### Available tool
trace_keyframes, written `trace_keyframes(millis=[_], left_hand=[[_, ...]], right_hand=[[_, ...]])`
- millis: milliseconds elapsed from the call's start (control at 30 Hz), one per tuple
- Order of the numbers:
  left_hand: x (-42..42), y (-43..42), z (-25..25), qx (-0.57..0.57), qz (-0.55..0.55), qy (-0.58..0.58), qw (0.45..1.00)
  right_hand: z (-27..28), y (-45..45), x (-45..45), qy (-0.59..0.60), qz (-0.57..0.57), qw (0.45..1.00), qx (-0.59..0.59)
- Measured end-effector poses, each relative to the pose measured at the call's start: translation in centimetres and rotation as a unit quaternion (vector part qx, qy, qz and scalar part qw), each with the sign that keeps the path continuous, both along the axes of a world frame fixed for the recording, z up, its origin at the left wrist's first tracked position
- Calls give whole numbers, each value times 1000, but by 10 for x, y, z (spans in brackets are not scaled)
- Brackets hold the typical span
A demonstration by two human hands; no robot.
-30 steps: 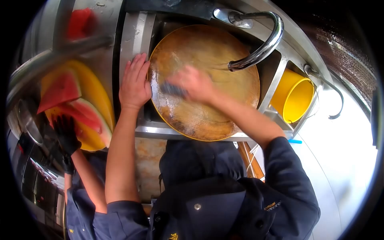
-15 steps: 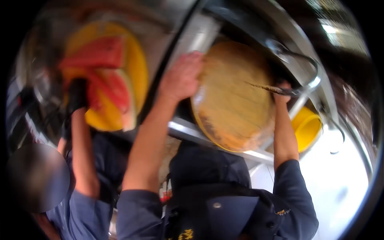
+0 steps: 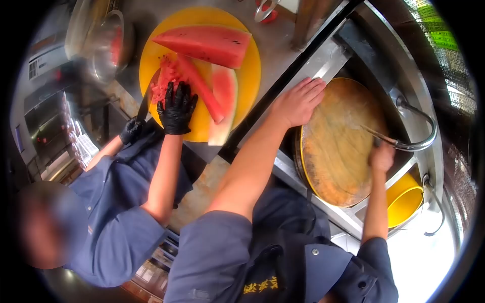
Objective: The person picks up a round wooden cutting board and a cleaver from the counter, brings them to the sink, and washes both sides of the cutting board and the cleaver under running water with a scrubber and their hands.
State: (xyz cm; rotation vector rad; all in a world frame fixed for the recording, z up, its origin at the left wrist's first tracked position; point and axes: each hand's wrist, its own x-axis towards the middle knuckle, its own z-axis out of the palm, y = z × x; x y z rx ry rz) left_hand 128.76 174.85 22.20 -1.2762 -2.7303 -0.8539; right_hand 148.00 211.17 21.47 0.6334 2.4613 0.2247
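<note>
A large round cutting board (image 3: pixel 343 151), yellow at the rim and stained brown on its face, rests over a metal sink (image 3: pixel 283 162). My left hand (image 3: pixel 299 102) lies at its upper left edge, fingers stretched out and close together. At the board's right side, my right hand (image 3: pixel 382 156) is closed. A small dark bit shows by its fingers, but I cannot make out what it holds. From the curved metal faucet (image 3: pixel 429 132) a thin stream of water runs onto the board, just above my right hand.
To my left, a co-worker in black gloves (image 3: pixel 177 108) handles watermelon (image 3: pixel 207 44) on a yellow round board (image 3: pixel 251 96), one glove near a knife. A metal bowl (image 3: pixel 108 45) stands beyond. A yellow bucket (image 3: pixel 404 202) sits right of the sink.
My view has swung left, so both boards appear farther right. My left hand stays at the board's edge, its fingers now clearly straight. My right hand sits lower along the board's right side.
</note>
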Motion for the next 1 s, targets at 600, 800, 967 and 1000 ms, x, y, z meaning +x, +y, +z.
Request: trace_keyframes(millis=[600,800,967,1000], left_hand=[[-3,80,-5,-86,-45,-16,995],[20,110,10,-109,-46,20,993],[43,191,14,-274,-47,57,959],[48,212,-1,-312,-82,39,946]], right_hand=[[33,15,47,205,54,965,-154],[51,47,148,221,28,964,-146],[133,0,181,247,55,899,-359],[143,-1,193,268,22,891,-365]])
